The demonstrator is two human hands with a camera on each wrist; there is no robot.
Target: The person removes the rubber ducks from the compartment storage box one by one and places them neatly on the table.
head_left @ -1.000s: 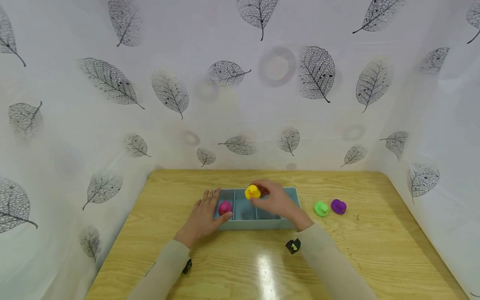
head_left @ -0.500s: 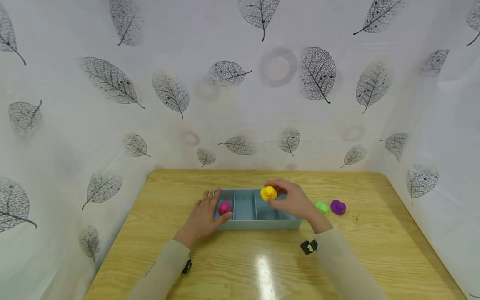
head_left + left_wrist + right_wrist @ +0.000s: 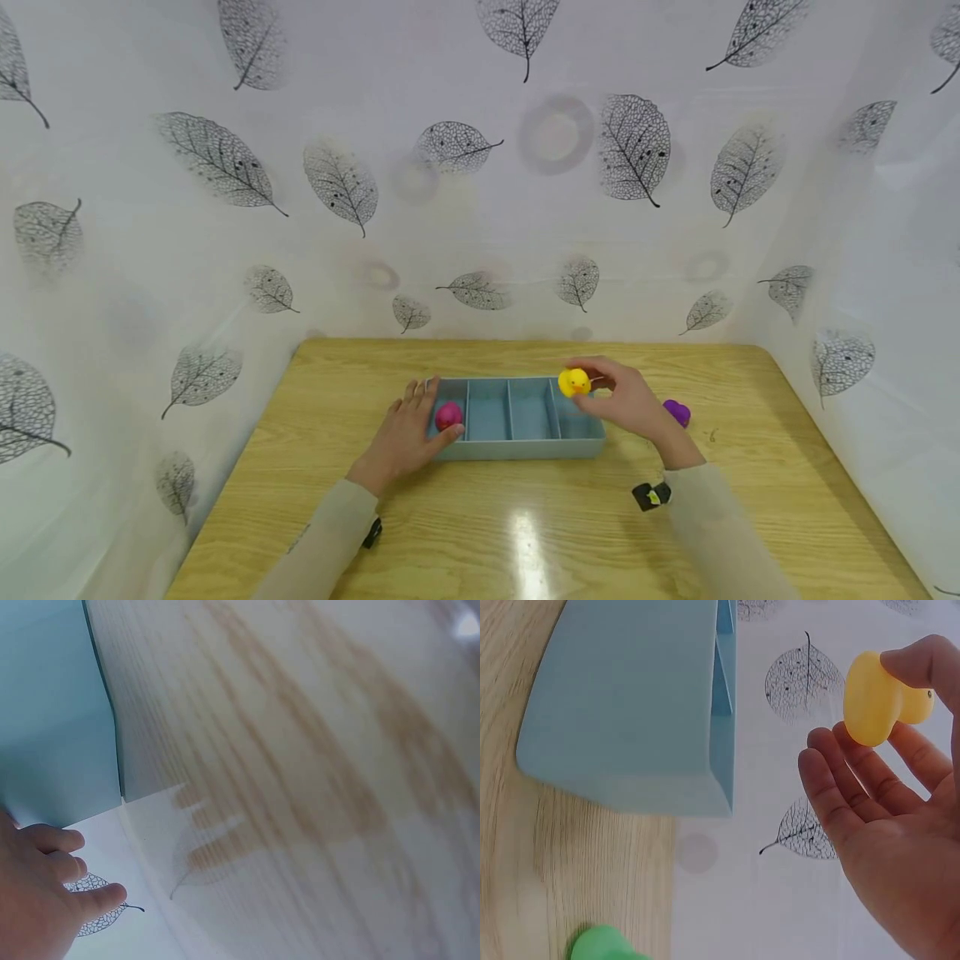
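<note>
My right hand (image 3: 622, 402) pinches a yellow rubber duck (image 3: 574, 382) between thumb and fingertips, above the right-hand compartment of a blue-grey divided box (image 3: 517, 450). In the right wrist view the duck (image 3: 871, 701) is held above the level of the box's open top. My left hand (image 3: 408, 433) rests at the box's left end, fingers extended along that side and thumb reaching over the front rim. A pink rubber duck (image 3: 448, 416) sits in the leftmost compartment, beside that thumb. The compartments between hold nothing.
A purple rubber duck (image 3: 677, 412) lies on the wooden table (image 3: 465, 533) right of the box, partly behind my right wrist. A green duck (image 3: 604, 945) shows at the bottom of the right wrist view. Leaf-patterned sheeting (image 3: 480, 208) encloses the table's back and sides.
My right hand has carried the yellow duck rightward across the compartments to the right-hand end of the box. It now covers the green duck in the head view. My left hand has stayed put.
</note>
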